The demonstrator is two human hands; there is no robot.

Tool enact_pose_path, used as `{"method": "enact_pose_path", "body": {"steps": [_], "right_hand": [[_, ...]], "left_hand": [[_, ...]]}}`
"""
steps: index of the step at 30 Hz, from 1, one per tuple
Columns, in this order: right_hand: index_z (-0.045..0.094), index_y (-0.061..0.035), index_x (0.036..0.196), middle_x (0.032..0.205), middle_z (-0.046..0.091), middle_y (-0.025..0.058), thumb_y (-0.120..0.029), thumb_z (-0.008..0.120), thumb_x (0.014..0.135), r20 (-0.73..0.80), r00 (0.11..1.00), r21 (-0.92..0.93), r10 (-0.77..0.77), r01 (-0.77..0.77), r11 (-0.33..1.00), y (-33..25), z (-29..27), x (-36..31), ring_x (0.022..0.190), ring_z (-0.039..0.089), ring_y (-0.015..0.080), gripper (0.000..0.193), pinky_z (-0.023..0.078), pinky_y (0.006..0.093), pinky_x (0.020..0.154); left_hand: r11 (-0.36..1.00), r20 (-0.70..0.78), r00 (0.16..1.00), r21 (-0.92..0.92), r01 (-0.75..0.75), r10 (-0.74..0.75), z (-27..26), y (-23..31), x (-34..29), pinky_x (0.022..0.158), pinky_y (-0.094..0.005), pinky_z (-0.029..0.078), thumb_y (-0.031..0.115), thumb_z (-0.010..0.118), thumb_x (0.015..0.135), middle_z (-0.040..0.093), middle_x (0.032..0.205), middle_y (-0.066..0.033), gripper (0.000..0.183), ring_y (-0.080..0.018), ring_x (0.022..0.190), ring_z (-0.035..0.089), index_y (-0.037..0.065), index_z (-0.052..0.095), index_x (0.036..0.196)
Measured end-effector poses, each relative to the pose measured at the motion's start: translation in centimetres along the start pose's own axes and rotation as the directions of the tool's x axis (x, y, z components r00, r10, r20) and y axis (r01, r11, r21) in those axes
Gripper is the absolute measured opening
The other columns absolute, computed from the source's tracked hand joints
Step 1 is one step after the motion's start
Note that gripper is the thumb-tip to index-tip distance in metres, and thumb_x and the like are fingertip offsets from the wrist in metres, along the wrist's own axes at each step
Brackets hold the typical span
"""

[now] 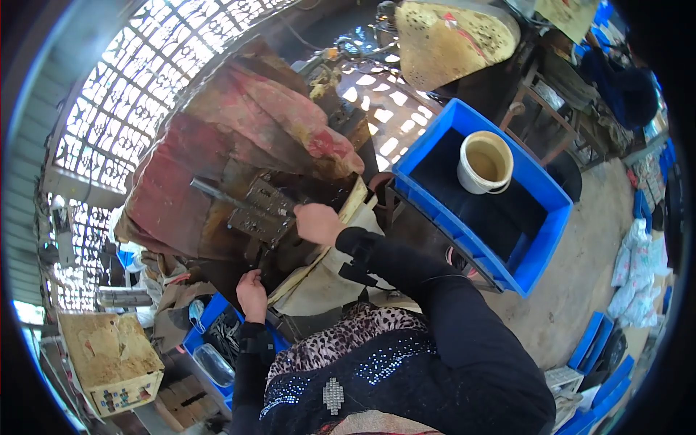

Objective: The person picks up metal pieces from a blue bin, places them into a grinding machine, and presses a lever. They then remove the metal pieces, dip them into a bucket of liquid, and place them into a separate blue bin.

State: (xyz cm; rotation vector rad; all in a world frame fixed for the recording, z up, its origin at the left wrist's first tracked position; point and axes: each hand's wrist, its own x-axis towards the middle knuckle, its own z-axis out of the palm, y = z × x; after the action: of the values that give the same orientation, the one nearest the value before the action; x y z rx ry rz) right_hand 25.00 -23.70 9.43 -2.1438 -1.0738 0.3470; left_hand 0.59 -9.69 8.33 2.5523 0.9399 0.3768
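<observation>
My right hand (319,223) is closed in a fist at the right edge of a dark, worn metal block (264,210). What it grips is hidden by the fingers. A grey metal bar (212,191) sticks out from the block's far left side. Lower and to the left, my left hand (252,296) has its fingers drawn together near a thin dark piece; what they hold, if anything, is too small to make out. A stained red cloth (239,116) drapes over the machine behind the block. A pale board edge (312,264) runs between the machine and my body.
To the right, a blue tray (533,272) bears a cream bucket (485,161). Another blue bin (199,337) with dark thin pieces is at lower left, near a worn box (109,355). A patterned window grille (138,80) stands behind. White bags (638,264) lie far right.
</observation>
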Motion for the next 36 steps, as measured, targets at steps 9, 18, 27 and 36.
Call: {"method": "enact_pose_path", "body": {"steps": [9, 18, 27, 36], "right_hand": [[0.060, -0.0051, 0.091, 0.080, 0.064, 0.0211, -0.031, 0.064, 0.084, -0.218, 0.953, 0.076, -0.209, 0.230, 0.970, -9.8, -4.1, 9.3, 0.078, 0.063, 0.0413, 0.027, 0.049, 0.0504, 0.065], [0.063, -0.0107, 0.091, 0.073, 0.065, 0.0138, -0.034, 0.065, 0.086, -0.268, 0.820, -0.239, -0.505, 0.451, 0.860, -18.2, -0.5, 15.6, 0.069, 0.065, 0.0347, 0.024, 0.050, 0.0460, 0.060], [0.060, -0.0109, 0.080, 0.069, 0.064, 0.0102, -0.033, 0.064, 0.087, -0.229, 0.761, -0.423, -0.606, 0.483, 0.767, -17.3, -0.6, 16.6, 0.061, 0.064, 0.0312, 0.023, 0.050, 0.0429, 0.054], [0.061, -0.0102, 0.079, 0.069, 0.064, 0.0093, -0.031, 0.064, 0.087, -0.229, 0.767, -0.397, -0.600, 0.490, 0.776, -17.9, -0.3, 17.1, 0.061, 0.064, 0.0309, 0.023, 0.052, 0.0420, 0.054]], "left_hand": [[0.997, -0.111, 0.992, 0.058, -0.046, 0.052, -0.3, -0.5, 1.0, 0.075, -0.0453, 0.051, 0.003, 0.051, 0.079, 0.065, 0.089, -0.0171, 0.022, -0.0370, 0.086, 0.062, 0.006, 0.068, 0.093], [0.999, -0.193, 0.980, 0.014, -0.040, 0.041, -0.5, -0.4, -0.7, 0.073, -0.0440, 0.052, 0.001, 0.055, 0.074, 0.064, 0.087, -0.0151, 0.021, -0.0352, 0.082, 0.062, 0.006, 0.067, 0.091], [0.999, -0.129, 0.992, -0.033, -0.020, 0.016, -1.2, 0.3, -0.7, 0.070, -0.0431, 0.052, 0.004, 0.057, 0.074, 0.061, 0.083, -0.0137, 0.019, -0.0334, 0.079, 0.062, 0.006, 0.067, 0.091], [1.000, -0.031, 0.999, -0.004, -0.012, 0.012, -1.5, -0.2, -0.3, 0.070, -0.0411, 0.052, 0.006, 0.057, 0.075, 0.062, 0.083, -0.0131, 0.021, -0.0314, 0.081, 0.063, 0.007, 0.068, 0.093]]}}
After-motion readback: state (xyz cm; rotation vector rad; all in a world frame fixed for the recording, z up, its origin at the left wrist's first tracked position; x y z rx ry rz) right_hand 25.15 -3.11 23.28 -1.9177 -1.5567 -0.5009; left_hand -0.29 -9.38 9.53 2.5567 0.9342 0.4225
